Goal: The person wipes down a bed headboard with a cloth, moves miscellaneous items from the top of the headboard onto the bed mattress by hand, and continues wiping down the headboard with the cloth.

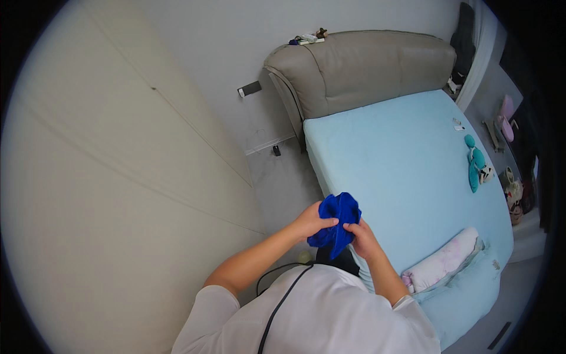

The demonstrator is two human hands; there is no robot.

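Note:
A crumpled piece of shiny blue fabric [338,210] is held up in front of my body, near the bed's left edge. My left hand [315,222] grips it from the left, thumb lying across the front. From the other side my right hand [363,236] pinches it, and the two thumbs almost meet at its middle. The cloth's lower end hangs in a point between my hands. Most of my fingers are hidden behind it, and its exact kind cannot be made out.
A bed with a light-blue sheet [389,150] and a padded headboard [362,66] stands ahead and right. On it lie a teal plush toy [475,159], a rolled white-and-pink bundle [442,259] and a rumpled blue quilt [468,301]. A pale wall [132,177] rises at left. A black cable [283,305] crosses my shirt.

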